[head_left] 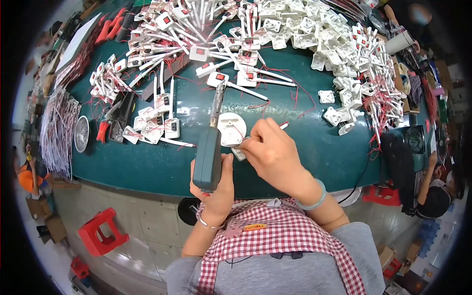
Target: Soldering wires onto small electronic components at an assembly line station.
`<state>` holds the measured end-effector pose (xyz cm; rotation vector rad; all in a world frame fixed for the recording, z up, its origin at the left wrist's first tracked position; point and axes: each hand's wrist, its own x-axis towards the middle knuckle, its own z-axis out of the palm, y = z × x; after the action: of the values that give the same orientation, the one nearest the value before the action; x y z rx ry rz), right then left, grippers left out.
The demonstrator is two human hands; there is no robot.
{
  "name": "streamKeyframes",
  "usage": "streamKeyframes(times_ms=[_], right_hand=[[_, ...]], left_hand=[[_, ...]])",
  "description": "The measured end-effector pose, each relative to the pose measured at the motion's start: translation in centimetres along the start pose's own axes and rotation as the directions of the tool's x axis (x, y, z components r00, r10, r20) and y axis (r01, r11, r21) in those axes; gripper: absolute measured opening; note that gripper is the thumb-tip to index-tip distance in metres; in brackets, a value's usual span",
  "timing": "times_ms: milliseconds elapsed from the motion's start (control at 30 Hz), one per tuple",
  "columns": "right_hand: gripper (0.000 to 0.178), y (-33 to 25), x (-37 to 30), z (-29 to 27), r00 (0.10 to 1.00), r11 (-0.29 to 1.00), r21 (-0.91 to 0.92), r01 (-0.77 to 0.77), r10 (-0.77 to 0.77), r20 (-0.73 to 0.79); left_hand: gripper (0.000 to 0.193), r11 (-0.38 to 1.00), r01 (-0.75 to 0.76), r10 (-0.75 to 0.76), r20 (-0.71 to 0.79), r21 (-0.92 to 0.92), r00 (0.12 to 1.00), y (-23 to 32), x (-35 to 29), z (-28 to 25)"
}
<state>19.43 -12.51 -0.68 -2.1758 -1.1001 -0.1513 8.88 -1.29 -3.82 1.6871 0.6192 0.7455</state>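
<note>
My left hand point(222, 183) is wrapped around a dark green soldering gun point(207, 160), whose long metal barrel points away from me. The gun body hides most of the fingers. Just right of the barrel lies a round white plastic part point(232, 132) with two small holes and a metal strip. My right hand point(272, 152) is closed in a pinch at its lower right edge, at a thin red wire point(238, 129) running across the part to the fingertips. Beneath them a small white piece point(239, 154) shows in part. Beyond the barrel's tip sits a white switch housing point(217, 79) with a red button.
White switch housings with tubes point(164, 109) and red wires lie left and ahead. A heap of white plastic shells point(300, 27) covers the far right of the green table point(314, 152). A metal bowl point(81, 133) stands at the left edge. A red stool point(102, 232) is on the floor.
</note>
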Motion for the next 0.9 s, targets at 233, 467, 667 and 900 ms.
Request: streamKeyframes(times_ms=[233,467,667,900], right_hand=[[0.006,-1.8,0.0,1.3,0.998,0.917,-0.395,0.046,-0.056,-0.013],[0.011,-1.0,0.0,1.8,0.987,0.89,-0.431,0.152,-0.163,0.013],[0.012,1.0,0.1,-0.2,0.994,0.996,0.042,0.078,-0.081,0.072],[0.023,3.7,-1.1,-0.9,0.983,0.995,0.091,-0.041,0.024,0.18]], left_hand=[[0.017,0.995,-0.091,0.091,0.003,0.026,0.996,-0.4,0.5,0.6],[0.016,0.991,-0.13,0.13,-0.003,0.025,0.992,-0.7,0.7,0.8],[0.02,0.998,-0.034,0.035,0.007,-0.056,0.999,-1.3,0.1,0.3],[0.023,0.998,-0.057,0.057,0.038,-0.012,0.998,-0.7,-0.3,0.4]])
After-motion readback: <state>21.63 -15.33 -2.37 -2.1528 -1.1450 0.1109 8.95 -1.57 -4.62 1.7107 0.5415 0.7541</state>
